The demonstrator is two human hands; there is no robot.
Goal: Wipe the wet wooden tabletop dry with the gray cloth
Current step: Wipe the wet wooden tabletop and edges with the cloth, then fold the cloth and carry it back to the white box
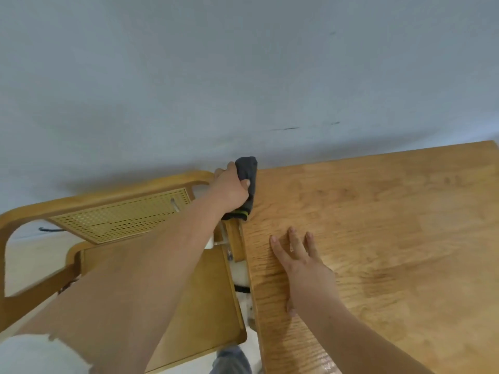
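Now gray cloth (247, 182) under left hand (229, 191).

A wooden chair (189, 292) (cane-mesh back (121, 214)) stands before a pale wall (243, 63).

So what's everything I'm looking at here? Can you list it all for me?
wooden tabletop: one, honey-brown with visible grain, fills the right half of the view, its far edge against the wall
gray cloth: one, dark gray with a thin yellow-green stripe near its lower end, bunched at the tabletop's far left corner
wooden chair: one, light brown frame with a woven cane back panel, standing left of the table
wall: one, pale blue-gray, across the top of the view
floor: pale, seen through the chair frame at left
left hand: one, closed around the cloth at the table corner
right hand: one, flat on the tabletop near its left edge, fingers spread
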